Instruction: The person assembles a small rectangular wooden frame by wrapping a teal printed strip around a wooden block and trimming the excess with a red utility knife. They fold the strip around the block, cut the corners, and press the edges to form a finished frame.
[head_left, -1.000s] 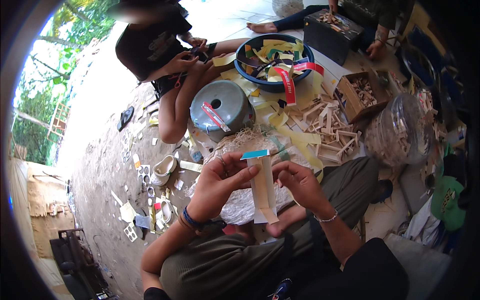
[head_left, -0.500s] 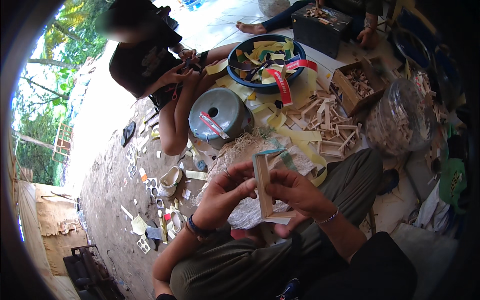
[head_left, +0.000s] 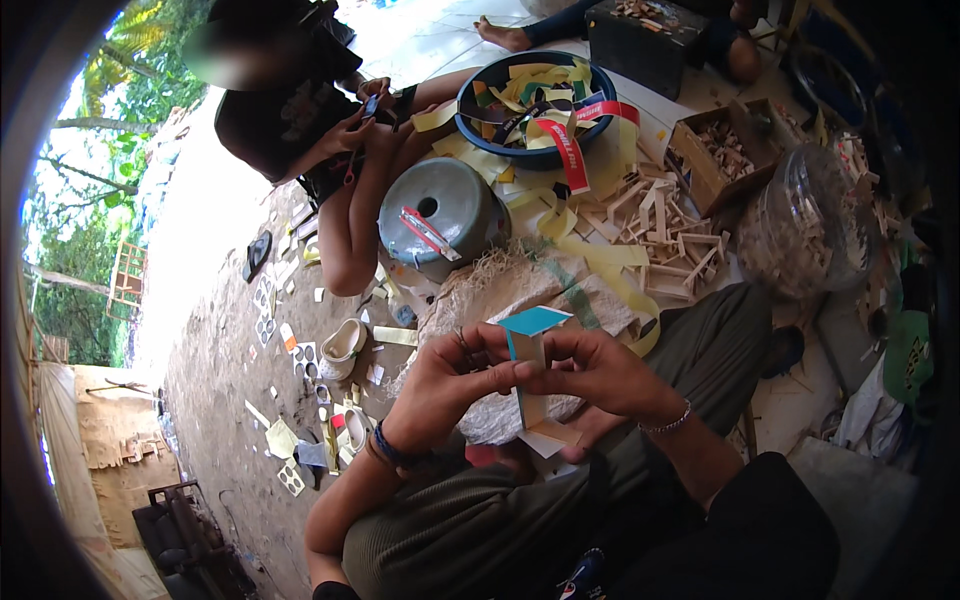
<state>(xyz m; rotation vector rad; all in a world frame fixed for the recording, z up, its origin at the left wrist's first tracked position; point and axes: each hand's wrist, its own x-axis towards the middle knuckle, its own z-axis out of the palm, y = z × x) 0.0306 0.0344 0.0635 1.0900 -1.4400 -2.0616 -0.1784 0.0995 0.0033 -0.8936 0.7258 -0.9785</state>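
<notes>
A slim, three-sided pale wooden frame (head_left: pixel 534 410) stands nearly upright, pinched between both hands (head_left: pixel 455 372). Turquoise facing (head_left: pixel 536 320) covers its top.

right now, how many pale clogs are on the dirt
2: one clog lies left of the left hand; the other clog is lower in the picture, partly among scraps. More could be hidden.

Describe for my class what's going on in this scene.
The person's left hand and right hand both hold a small bracket-shaped piece with a teal end. Ahead, a slim red tool lies on a grey drum; wooden frames are heaped to its right. A co-worker handles something small.
</notes>
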